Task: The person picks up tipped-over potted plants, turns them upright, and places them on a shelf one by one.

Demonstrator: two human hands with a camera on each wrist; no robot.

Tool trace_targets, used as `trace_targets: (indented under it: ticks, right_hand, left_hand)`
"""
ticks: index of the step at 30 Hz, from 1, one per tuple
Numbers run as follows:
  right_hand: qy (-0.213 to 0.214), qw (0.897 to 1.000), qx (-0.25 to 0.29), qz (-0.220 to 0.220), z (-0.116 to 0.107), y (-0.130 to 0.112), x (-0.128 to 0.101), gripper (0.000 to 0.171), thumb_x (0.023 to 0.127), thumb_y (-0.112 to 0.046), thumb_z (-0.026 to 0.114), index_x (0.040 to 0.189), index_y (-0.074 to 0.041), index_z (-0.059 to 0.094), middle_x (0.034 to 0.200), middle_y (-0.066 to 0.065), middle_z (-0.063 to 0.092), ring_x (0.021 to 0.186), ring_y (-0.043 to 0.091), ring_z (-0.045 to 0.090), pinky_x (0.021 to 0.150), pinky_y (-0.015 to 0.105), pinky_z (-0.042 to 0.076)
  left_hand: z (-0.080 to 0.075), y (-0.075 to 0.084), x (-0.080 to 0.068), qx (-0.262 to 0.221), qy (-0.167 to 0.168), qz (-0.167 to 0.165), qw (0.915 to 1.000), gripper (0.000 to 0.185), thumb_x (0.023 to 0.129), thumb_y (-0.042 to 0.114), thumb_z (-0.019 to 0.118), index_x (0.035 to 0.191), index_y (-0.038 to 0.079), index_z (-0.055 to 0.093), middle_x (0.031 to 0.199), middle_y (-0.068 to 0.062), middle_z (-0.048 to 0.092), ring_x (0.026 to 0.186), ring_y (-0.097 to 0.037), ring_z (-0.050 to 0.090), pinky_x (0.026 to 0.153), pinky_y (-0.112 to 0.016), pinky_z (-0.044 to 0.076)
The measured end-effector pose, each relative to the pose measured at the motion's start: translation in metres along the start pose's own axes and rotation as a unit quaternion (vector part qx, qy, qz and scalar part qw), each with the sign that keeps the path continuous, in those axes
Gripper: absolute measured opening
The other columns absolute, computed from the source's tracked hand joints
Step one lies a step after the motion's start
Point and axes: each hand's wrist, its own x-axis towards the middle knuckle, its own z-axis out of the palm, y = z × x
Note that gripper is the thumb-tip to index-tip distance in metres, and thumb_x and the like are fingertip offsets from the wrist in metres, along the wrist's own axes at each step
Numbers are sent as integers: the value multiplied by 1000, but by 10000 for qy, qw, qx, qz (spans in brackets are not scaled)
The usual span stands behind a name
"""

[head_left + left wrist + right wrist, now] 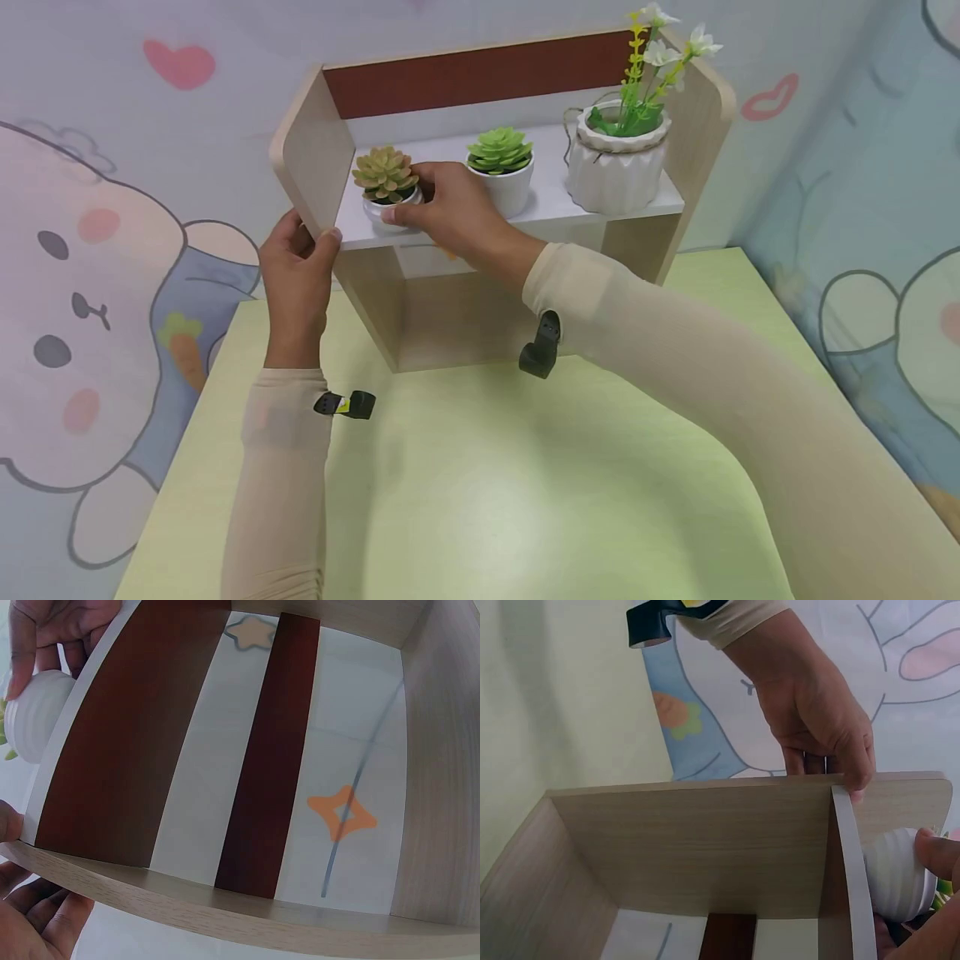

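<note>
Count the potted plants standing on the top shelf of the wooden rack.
3. A brownish succulent at the left, its pot held by the right hand; a green succulent in the middle; a flowering plant in a ribbed white pot at the right. None seems hidden.

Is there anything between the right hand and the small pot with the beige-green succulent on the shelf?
Nothing visible: the right hand already grips the small succulent pot at the shelf's left end. The green succulent pot stands just right of it, behind the hand. The left hand holds the side panel.
</note>
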Motion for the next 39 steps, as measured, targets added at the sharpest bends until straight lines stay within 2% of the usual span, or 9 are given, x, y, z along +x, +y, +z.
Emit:
trace_targets:
  ticks: [4,11,18,24,26,29,33,37,39]
  right_hand:
    - [38,9998,-178,-38,3,0,2,36,93,-20,82,123,-3,72,85,3,56,83,14,48,70,23,37]
    - [104,9982,-586,39,4,-6,4,37,93,-24,82,122,-5,73,93,2,65,87,14,51,72,23,38]
    - [27,9970,-766,129,6,-7,6,32,93,-29,83,114,-7,75,79,-1,56,79,14,48,66,24,36]
    - [-90,9974,-706,92,6,-6,4,27,93,-28,82,101,-4,71,77,1,53,76,13,47,64,24,36]
    - [-137,9981,-604,41,6,-4,1,29,94,-26,81,103,-2,70,82,4,58,78,14,49,66,24,38]
    - [-155,9987,-464,113,4,0,-6,44,95,-26,79,128,2,68,109,11,71,96,16,62,81,21,48]
    - [-165,9991,-145,364,-3,6,-20,70,96,-27,78,153,1,49,144,13,63,128,19,62,104,25,49]
    - [-164,9978,461,446,-9,16,-42,69,96,-22,78,154,1,48,145,13,62,131,21,60,106,28,49]
    - [-146,9958,781,450,-11,23,-58,66,96,-18,77,153,2,50,143,14,63,129,23,62,105,29,50]
  left_hand:
    - [-1,0,-1,-101,-35,50,9999,46,98,7,64,143,13,64,142,-13,64,125,-25,63,107,-44,50]
    - [-2,3,0,1,12,128,9999,45,99,8,64,143,13,64,142,-11,65,126,-26,63,108,-44,50]
    - [-3,3,0,-109,22,160,9998,45,98,6,64,142,11,66,141,-13,65,125,-25,64,107,-42,51]
    - [-3,-1,0,-68,76,161,9998,44,98,7,64,141,11,66,140,-13,66,123,-25,64,107,-42,51]
    - [-3,-2,1,-85,103,152,9998,44,97,7,65,140,11,67,139,-14,66,123,-25,64,106,-42,51]
    - [-2,-5,1,-113,202,125,9997,42,97,7,66,138,9,68,138,-14,67,123,-24,65,106,-41,51]
    - [-2,-8,-5,-189,398,41,9990,39,97,9,70,135,7,70,135,-15,69,121,-22,66,103,-38,53]
    - [-8,-15,-23,-172,436,13,9989,36,98,10,70,134,8,72,131,-14,71,116,-22,68,97,-34,56]
    - [-13,-20,-38,149,390,100,9991,35,100,11,68,134,10,72,130,-10,72,115,-19,68,94,-30,56]
